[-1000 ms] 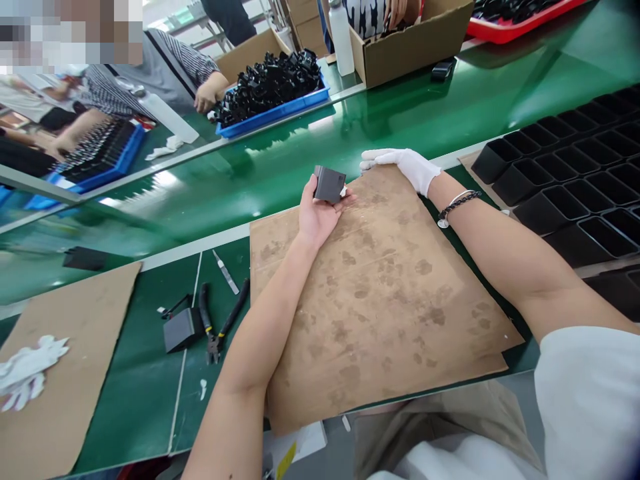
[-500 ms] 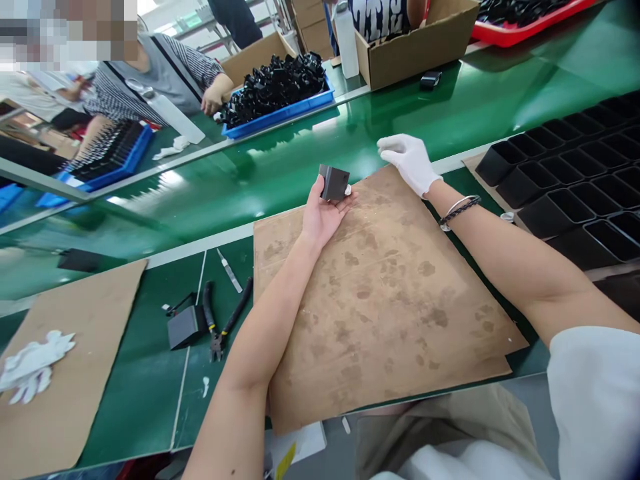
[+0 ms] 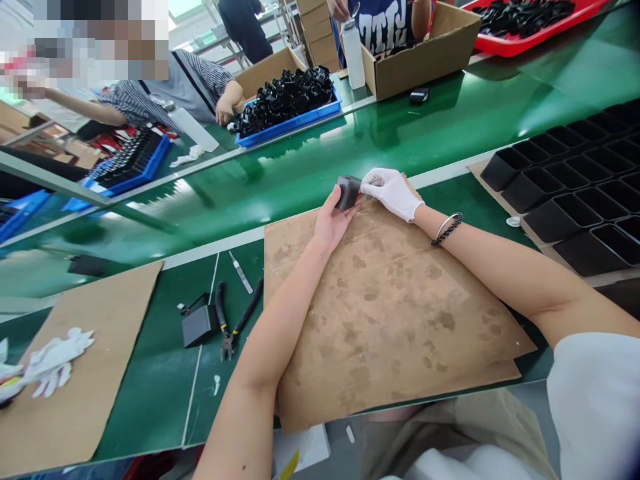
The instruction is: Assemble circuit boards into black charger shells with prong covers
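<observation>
My bare left hand (image 3: pixel 333 223) grips a small black box (image 3: pixel 349 192) above the far part of a stained cardboard sheet (image 3: pixel 380 307). My right hand (image 3: pixel 393 192), in a white glove, has its thumb and fingertips pinched together at the box's right side. What lies between those fingertips, if anything, is hidden. Left of the cardboard, pliers (image 3: pixel 229 337) with black handles lie spread apart. Beside them are a second black box (image 3: pixel 199 325) with a short cable and a slim tool (image 3: pixel 241 272) like a craft knife or tweezers.
Rows of black open-topped boxes (image 3: pixel 575 213) stand at the right. White gloves (image 3: pixel 57 357) lie on another cardboard sheet (image 3: pixel 115 320). Across the green bench are a blue tray (image 3: pixel 295 130) of black parts, a cardboard carton (image 3: pixel 425 70), a red tray (image 3: pixel 530 43) and co-workers.
My right hand has moved left to the black box, and its fingers have closed there. My left hand has turned the box slightly. The camera view has shifted a little.
</observation>
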Tool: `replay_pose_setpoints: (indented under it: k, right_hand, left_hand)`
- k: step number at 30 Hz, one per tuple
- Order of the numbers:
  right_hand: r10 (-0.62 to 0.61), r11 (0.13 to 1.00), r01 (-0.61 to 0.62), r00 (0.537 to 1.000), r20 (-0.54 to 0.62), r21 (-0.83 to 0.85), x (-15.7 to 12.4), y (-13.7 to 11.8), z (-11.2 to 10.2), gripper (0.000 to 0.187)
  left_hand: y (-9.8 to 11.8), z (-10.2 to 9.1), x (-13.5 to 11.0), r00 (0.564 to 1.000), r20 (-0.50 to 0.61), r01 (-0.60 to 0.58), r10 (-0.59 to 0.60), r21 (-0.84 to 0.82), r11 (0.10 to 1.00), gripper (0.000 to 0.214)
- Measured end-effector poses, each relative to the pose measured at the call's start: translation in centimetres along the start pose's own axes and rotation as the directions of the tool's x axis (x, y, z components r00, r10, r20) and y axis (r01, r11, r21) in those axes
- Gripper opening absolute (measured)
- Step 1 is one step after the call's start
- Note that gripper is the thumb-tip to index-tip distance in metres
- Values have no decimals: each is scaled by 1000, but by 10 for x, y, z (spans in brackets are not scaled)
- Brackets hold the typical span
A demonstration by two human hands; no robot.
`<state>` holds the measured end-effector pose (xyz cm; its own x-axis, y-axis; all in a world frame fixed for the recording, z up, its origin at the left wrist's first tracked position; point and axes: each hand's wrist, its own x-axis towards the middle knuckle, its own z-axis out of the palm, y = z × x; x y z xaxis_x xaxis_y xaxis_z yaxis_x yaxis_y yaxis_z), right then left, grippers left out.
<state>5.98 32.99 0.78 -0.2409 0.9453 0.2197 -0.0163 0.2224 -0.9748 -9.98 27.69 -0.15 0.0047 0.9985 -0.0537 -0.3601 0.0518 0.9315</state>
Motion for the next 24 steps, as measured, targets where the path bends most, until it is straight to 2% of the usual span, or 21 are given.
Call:
replay_pose_setpoints:
  k: [4, 8, 14, 18, 24]
  right_hand:
    - [13, 997, -15, 1000, 24, 71, -2, -4, -4, 20]
    - [37, 998, -41, 996, 75, 57, -4, -8, -3, 26]
    - [28, 1000, -27, 989, 143, -3, -5, -11, 0, 32]
    - [54, 997, -62, 980, 191, 39, -6, -13, -2, 22]
    - [122, 977, -147, 980, 156, 156, -2, -11, -7, 10]
  left_hand:
    - [3, 3, -4, 999, 33, -5, 3, 44, 999, 49]
    - [-4, 6, -2, 999, -28, -36, 38, 60, 998, 17]
    - [-13, 6, 0, 989, -108, -93, 101, 71, 993, 30]
    - [-12, 6, -1, 988, -118, -93, 102, 80, 992, 22]
    - [-7, 10, -4, 986, -133, -96, 103, 61, 994, 6]
